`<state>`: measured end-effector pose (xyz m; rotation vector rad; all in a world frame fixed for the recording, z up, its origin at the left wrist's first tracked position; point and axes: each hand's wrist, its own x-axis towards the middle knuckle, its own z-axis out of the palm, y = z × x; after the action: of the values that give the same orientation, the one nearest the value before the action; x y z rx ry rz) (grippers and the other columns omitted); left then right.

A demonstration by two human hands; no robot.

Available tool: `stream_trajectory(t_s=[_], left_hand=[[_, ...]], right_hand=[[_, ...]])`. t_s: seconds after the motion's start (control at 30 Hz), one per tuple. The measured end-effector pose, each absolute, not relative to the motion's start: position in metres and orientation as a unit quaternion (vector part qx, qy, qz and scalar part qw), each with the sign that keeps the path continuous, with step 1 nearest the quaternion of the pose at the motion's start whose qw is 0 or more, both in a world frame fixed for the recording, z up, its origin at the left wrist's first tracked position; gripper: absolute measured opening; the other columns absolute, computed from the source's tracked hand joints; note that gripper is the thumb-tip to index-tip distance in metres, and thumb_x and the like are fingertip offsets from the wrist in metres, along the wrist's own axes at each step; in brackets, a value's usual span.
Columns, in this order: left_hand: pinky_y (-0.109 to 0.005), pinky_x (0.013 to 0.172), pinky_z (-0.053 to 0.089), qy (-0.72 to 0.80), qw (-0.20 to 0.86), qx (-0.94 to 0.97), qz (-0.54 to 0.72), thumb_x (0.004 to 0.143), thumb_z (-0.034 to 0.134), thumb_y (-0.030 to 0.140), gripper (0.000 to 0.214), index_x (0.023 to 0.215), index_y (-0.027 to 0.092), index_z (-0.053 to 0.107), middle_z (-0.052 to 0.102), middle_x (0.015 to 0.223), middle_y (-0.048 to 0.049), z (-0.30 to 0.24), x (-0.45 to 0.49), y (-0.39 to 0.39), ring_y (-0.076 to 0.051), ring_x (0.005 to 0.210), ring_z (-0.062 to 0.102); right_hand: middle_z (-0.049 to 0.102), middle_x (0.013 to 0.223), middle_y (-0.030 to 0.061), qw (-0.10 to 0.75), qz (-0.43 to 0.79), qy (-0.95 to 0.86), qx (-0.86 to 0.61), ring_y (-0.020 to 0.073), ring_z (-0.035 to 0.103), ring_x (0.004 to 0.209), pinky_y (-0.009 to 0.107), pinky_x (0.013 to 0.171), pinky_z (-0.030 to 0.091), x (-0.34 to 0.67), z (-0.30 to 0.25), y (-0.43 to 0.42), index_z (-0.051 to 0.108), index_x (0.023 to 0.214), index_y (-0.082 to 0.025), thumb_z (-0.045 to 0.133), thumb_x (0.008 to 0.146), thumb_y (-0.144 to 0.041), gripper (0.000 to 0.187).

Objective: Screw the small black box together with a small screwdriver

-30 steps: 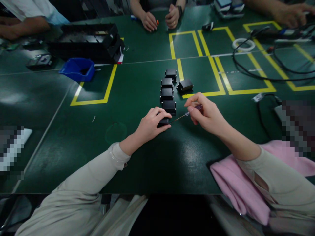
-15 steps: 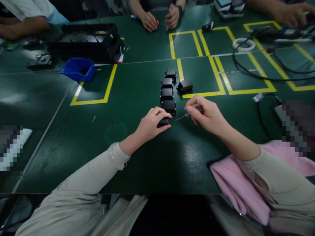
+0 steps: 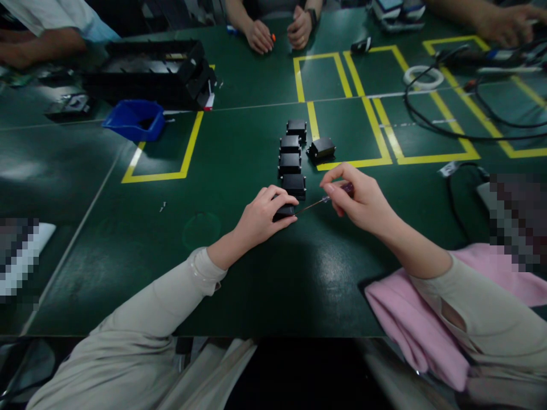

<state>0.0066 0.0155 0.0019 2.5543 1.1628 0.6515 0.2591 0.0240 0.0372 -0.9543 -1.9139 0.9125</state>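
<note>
My left hand [image 3: 260, 217] is closed over a small black box [image 3: 284, 212] on the green table [image 3: 239, 267], holding it down. My right hand [image 3: 361, 199] pinches a thin screwdriver [image 3: 325, 199] with a dark reddish handle; its tip points left and touches the box's right side. Just beyond my left hand runs a row of several identical black boxes [image 3: 292, 155], and one more black box [image 3: 322, 149] sits apart to their right on a yellow line.
A blue bin [image 3: 134, 119] and a black tray [image 3: 154, 71] stand at the back left. Yellow tape rectangles [image 3: 384, 102], black cables [image 3: 448, 128] and a white tape ring [image 3: 423, 77] lie at the back right. A pink cloth [image 3: 410, 319] lies under my right forearm. Other people's hands [image 3: 280, 34] rest at the far edge.
</note>
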Motion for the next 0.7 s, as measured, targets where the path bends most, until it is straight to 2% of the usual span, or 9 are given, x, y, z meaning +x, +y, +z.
stream_trajectory(t_s=[0.13,0.23,0.33,0.5,0.7], left_hand=[[-0.042,0.092,0.053,0.401,0.130,0.879,0.224,0.091,0.074,0.024,0.030,0.119,0.021,0.063,0.061,0.118,-0.0086,0.0020,0.0072,0.0156,-0.026,0.109,0.060],[-0.042,0.092,0.053,0.400,0.130,0.878,0.228,0.092,0.073,0.024,0.029,0.119,0.021,0.063,0.062,0.117,-0.0085,0.0016,0.0072,0.0157,-0.026,0.109,0.060],[-0.042,0.093,0.053,0.398,0.128,0.879,0.228,0.092,0.073,0.024,0.029,0.119,0.021,0.063,0.061,0.117,-0.0079,0.0012,0.0068,0.0158,-0.026,0.109,0.060],[-0.043,0.093,0.053,0.400,0.129,0.879,0.225,0.092,0.074,0.025,0.030,0.119,0.022,0.062,0.061,0.118,-0.0082,0.0007,0.0065,0.0160,-0.026,0.109,0.059],[-0.043,0.094,0.053,0.402,0.136,0.877,0.224,0.092,0.073,0.025,0.029,0.119,0.021,0.063,0.061,0.118,-0.0085,0.0017,0.0069,0.0153,-0.026,0.110,0.059]], right_hand=[[0.051,0.057,-0.0102,0.403,0.369,-0.753,-0.366,0.0072,0.049,0.041,0.023,0.046,0.035,0.2591,0.0362,0.0242,0.052,0.104,-0.022,0.055,0.100,-0.019,0.006],[0.051,0.057,-0.0094,0.395,0.364,-0.756,-0.374,0.0074,0.050,0.041,0.023,0.045,0.035,0.2595,0.0367,0.0241,0.053,0.098,-0.022,0.057,0.101,-0.023,0.005],[0.051,0.054,-0.0091,0.390,0.363,-0.758,-0.378,0.0073,0.048,0.040,0.023,0.043,0.033,0.2596,0.0377,0.0240,0.054,0.092,-0.022,0.058,0.102,-0.029,0.013],[0.051,0.059,-0.0095,0.397,0.379,-0.754,-0.362,0.0071,0.050,0.041,0.022,0.045,0.036,0.2592,0.0385,0.0239,0.052,0.100,-0.023,0.057,0.100,-0.022,0.004],[0.050,0.054,-0.0095,0.389,0.380,-0.751,-0.375,0.0071,0.048,0.040,0.022,0.043,0.032,0.2593,0.0380,0.0237,0.053,0.092,-0.022,0.059,0.102,-0.030,0.014]])
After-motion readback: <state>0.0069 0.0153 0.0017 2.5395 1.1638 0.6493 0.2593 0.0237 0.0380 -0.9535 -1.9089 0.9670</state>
